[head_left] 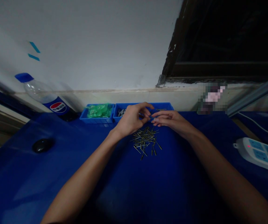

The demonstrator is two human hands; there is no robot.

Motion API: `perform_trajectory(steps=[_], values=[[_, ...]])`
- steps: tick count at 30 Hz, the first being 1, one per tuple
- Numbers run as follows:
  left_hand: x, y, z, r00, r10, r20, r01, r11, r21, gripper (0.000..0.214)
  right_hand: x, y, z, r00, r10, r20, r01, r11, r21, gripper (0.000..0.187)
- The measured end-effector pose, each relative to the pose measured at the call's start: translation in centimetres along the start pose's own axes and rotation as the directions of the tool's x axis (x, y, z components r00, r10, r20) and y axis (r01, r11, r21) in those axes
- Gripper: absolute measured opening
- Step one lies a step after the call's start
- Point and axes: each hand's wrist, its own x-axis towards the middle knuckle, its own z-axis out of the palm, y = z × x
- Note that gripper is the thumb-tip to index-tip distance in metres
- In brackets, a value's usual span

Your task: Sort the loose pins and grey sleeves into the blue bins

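Observation:
A heap of several small metal pins (146,140) lies on the blue table top (134,186) in front of me. My left hand (132,119) hovers just behind the heap, fingers curled in a pinch on a small part I cannot make out. My right hand (168,121) meets it fingertip to fingertip, fingers held together and also pinching. Behind the hands stands a blue bin (168,106) with a few metal parts in it.
A second blue bin (85,115) holding green bags stands left of the first. A cola bottle (46,98) leans at the back left, a black mouse (42,144) lies at the left, and a white power strip (261,154) sits at the right edge.

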Motion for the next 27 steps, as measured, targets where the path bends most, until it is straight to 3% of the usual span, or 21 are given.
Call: perform_trajectory(steps=[10, 15, 19, 23, 27], values=[[0.1, -0.2, 0.2, 0.999, 0.038, 0.003, -0.038, 0.999, 0.019, 0.035, -0.1, 0.0, 0.9, 1.000, 0.009, -0.027, -0.006, 0.996, 0.091, 0.019], [0.0, -0.6, -0.1, 0.999, -0.026, 0.038, 0.014, 0.959, 0.284, 0.028, 0.1, 0.2, 0.5, 0.990, -0.035, -0.139, 0.043, 0.998, 0.050, 0.018], [-0.3, -1.1, 0.7, 0.972, -0.108, 0.207, -0.005, 0.876, 0.483, 0.023, 0.3, 0.0, -0.1, 0.947, -0.078, -0.310, 0.092, 0.995, 0.030, 0.031], [-0.6, -1.2, 2.0, 0.953, -0.203, 0.223, 0.010, 0.761, 0.648, 0.021, 0.3, -0.4, -0.7, 0.935, -0.051, -0.351, 0.071, 0.996, 0.046, 0.034], [-0.7, -1.1, 2.8, 0.946, -0.245, 0.214, 0.024, 0.708, 0.706, 0.023, 0.3, -0.5, -1.1, 0.938, -0.046, -0.345, 0.064, 0.997, 0.041, 0.031]])
